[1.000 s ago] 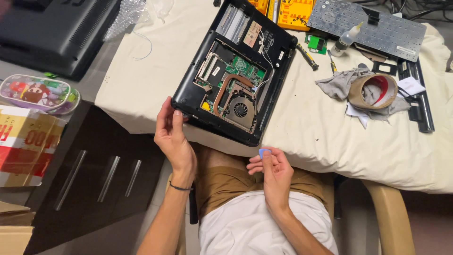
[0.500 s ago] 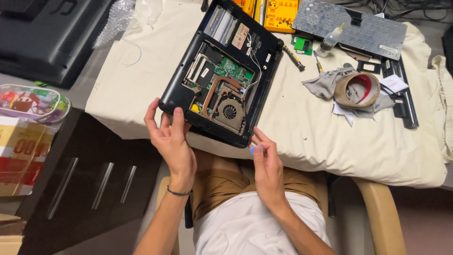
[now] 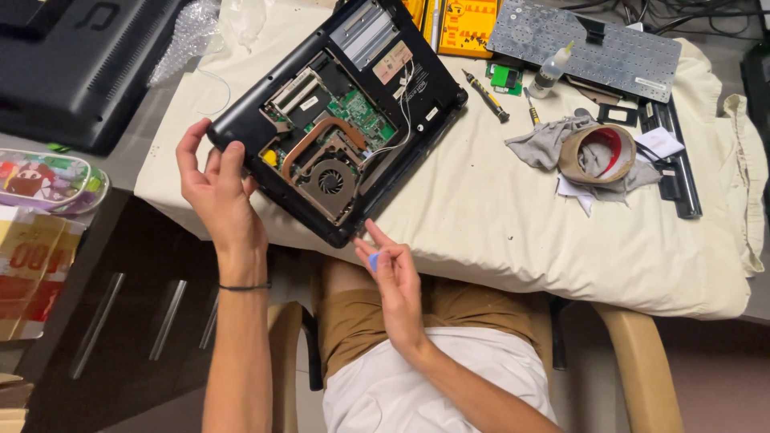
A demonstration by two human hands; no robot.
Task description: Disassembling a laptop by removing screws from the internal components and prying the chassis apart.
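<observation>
At the far left, off the worktop, a clear plastic container (image 3: pixel 50 178) with colourful contents sits above a yellow and red box (image 3: pixel 28 269).

The left hand (image 3: pixel 215 192) grips the near-left corner of the opened laptop (image 3: pixel 337 120), fingers curled over the black edge and thumb spread wide, so it is grasping the chassis. The laptop lies on its back at an angle on the cloth-covered worktop (image 3: pixel 497 216), its copper heat pipe (image 3: pixel 317 136), cooling fan (image 3: pixel 330 181) and green circuit board (image 3: pixel 359 112) all exposed. Its near corner overhangs the worktop edge above the person's lap; if the left hand lets go or pushes unevenly, the machine could tip or slide off, in my judgement.

The right hand (image 3: pixel 391 277) hovers just below that corner, not touching the laptop. It is half closed: thumb and fingers pinch a small blue piece (image 3: pixel 374 261), while the index finger points up toward the chassis. The piece is tiny and held over the lap, so a loose pinch could drop it onto the shorts or the floor.

Further right lie a small screwdriver (image 3: pixel 485 95), a dropper bottle (image 3: pixel 553 68), a detached keyboard (image 3: pixel 585 48) face down, and a roll of brown tape (image 3: pixel 597 152) on a grey rag (image 3: pixel 545 144).
</observation>
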